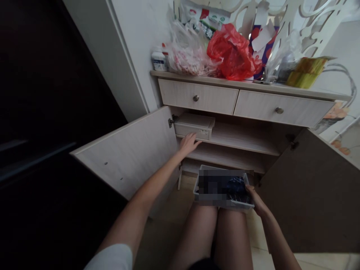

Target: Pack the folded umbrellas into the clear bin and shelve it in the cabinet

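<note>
My left hand reaches into the open cabinet, fingers spread, touching the front of a white box on the upper shelf. My right hand grips the right rim of a pale plastic bin that rests on my knees. The bin holds dark items, partly blurred out. Both cabinet doors stand open.
The left door swings out beside my left arm, and the right door is dark. Two shut drawers sit above the shelves. Plastic bags, a red one among them, and a white bottle crowd the cabinet top.
</note>
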The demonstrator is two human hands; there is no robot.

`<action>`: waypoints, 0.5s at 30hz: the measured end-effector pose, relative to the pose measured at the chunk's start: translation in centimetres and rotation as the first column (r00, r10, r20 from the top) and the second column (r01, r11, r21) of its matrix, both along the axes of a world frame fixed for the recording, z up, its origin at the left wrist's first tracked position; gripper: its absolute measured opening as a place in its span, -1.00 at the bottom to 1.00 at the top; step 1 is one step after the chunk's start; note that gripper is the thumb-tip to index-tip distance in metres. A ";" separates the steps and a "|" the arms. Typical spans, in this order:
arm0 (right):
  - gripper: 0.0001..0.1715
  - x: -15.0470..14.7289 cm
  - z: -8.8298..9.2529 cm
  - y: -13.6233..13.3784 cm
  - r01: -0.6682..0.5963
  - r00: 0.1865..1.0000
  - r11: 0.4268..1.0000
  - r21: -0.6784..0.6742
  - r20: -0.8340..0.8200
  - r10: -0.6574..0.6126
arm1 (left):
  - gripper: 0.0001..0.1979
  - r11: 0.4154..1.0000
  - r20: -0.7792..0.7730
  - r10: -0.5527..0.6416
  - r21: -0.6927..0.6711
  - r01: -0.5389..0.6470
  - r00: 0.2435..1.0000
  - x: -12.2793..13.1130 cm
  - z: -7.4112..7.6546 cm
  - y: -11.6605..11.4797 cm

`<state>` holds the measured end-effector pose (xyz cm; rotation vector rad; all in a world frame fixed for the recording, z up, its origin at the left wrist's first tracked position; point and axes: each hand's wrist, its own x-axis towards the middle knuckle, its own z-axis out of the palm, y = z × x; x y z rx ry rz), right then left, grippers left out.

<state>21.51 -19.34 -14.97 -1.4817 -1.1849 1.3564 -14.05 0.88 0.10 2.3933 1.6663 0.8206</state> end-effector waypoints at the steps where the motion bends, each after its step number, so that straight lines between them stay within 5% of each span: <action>1: -0.14 0.0 0.0 0.0 0.019 0.999 1.000 -0.021 -0.033 -0.019 | -0.41 0.998 -0.049 -0.029 0.047 0.031 0.998 0.5 1.1 2.0; 4: -0.16 -0.2 -0.3 -0.1 0.085 0.987 0.993 -0.083 -0.131 -0.096 | -0.39 0.993 -0.192 -0.054 0.090 0.073 0.980 2.2 2.9 6.6; 7: -0.14 -0.1 -0.8 -0.2 0.114 0.976 0.991 -0.067 -0.178 -0.125 | -0.47 0.996 -0.295 -0.051 0.056 0.071 0.954 3.6 2.9 8.7; 15: -0.17 0.6 -0.7 -0.1 0.078 0.982 0.993 -0.087 -0.164 -0.092 | -0.55 0.990 -0.353 -0.093 0.070 0.125 0.931 7.2 1.5 8.1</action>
